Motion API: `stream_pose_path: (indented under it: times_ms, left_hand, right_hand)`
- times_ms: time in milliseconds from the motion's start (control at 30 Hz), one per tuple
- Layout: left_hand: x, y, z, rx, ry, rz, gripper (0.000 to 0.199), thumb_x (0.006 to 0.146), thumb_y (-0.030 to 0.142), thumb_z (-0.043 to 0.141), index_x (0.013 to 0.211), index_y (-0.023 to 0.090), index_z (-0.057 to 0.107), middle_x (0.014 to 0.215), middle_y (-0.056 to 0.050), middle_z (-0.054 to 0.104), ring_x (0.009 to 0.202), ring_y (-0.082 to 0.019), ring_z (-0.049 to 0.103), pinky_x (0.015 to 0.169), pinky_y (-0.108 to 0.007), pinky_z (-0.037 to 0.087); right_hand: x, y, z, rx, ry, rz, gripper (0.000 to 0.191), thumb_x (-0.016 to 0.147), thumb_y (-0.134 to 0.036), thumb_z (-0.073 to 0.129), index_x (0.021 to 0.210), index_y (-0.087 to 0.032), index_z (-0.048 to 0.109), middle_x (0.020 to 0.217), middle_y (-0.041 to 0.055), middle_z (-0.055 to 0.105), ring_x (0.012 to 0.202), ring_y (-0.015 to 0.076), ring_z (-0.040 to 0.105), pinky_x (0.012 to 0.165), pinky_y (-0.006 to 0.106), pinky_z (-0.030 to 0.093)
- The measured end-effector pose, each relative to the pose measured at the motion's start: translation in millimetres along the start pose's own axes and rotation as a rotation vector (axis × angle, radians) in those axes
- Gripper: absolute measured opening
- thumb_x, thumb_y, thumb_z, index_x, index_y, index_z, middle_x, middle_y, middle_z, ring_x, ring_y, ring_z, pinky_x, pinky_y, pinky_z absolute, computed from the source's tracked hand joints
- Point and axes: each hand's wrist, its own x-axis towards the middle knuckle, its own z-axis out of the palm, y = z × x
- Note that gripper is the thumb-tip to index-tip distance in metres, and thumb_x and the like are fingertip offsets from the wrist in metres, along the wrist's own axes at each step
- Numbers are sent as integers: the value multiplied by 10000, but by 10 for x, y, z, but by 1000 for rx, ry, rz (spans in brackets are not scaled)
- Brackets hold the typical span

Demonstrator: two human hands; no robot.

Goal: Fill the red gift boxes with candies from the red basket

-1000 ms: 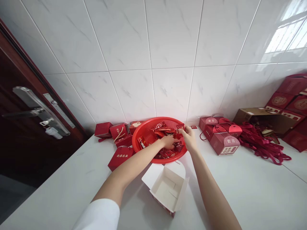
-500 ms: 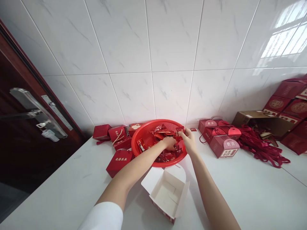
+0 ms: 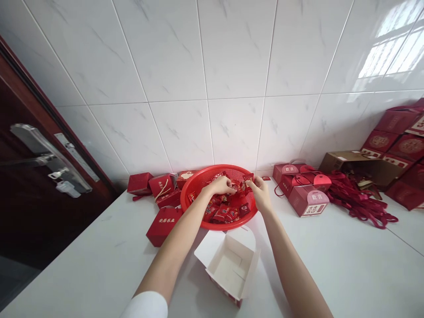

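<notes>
Packets (image 3: 221,213), small, red and shiny, are lying heaped in the red basket (image 3: 200,180), which is standing on the counter (image 3: 112,240) close to the tiled wall (image 3: 175,57). The right hand (image 3: 261,192) is hovering over the basket's right edge, its grip closed on a packet (image 3: 248,177) pinched between thumb and fingers. The left hand (image 3: 221,185) is resting among those toward the back, fingers curled down; whether its grip is holding one, I cannot tell. Picking well is calling for fingertips rather than the whole palm: the packets are overlapping, so a light pinch on one edge is probably freeing one without dragging its neighbours along. For the right hand, a firm pinch that is not crushing is the better choice, and working above the basket is letting anything that slips land back inside. One open box (image 3: 232,268) is sitting just in front of the basket, between the arms (image 3: 177,249), so they are risking a knock on its spread flaps (image 3: 210,247). Closed boxes (image 3: 162,226) are standing to the left; ribbons (image 3: 359,201), a carton (image 3: 338,164) and more boxes (image 3: 308,201) are lying to the right
</notes>
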Motion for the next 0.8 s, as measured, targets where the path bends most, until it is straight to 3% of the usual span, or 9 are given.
stream_pose_path:
  times_ms: [167,333,467,533,667,800]
  left_hand:
    - [-34,-36,-57,-51,34,12,223,738,317,637,571,185,572,546,25,546,587,-143,528,535,-259,359]
    - [-6,-94,-55,-42,96,-17,287,818,378,586,621,173,620,662,-12,630,662,-167,579,584,-264,404]
    - [28,-148,-7,-2,108,-25,133,777,286,669,845,183,717,880,-46,724,848,-214,647,710,-272,483]
    - [45,-142,21,6,112,5,209,783,203,654,980,195,722,984,-51,738,936,-212,657,785,-266,502]
    - [79,-67,93,15,32,100,254,813,133,595,999,212,748,1020,-22,753,953,-174,680,837,-227,511]
    - [109,-8,194,67,-116,132,173,754,141,652,834,219,783,869,6,762,824,-174,695,738,-219,517]
  right_hand:
    - [6,3,-4,8,-6,8,185,696,-367,666,779,-207,628,719,11,686,693,177,609,658,309,488]
    - [9,18,-2,11,0,-7,181,701,-375,664,757,-213,606,702,4,668,684,172,603,628,294,477]
    - [9,18,2,12,0,-4,172,702,-371,654,759,-216,603,708,3,665,695,171,606,648,298,484]
    - [12,16,-1,13,-4,0,181,702,-377,654,773,-218,606,720,5,671,709,177,614,667,307,493]
    - [16,12,-12,14,-12,1,180,708,-380,655,769,-218,604,686,-8,645,693,174,598,664,305,484]
    - [13,13,-17,8,2,0,158,706,-359,660,736,-218,595,650,-22,611,672,163,571,665,298,469]
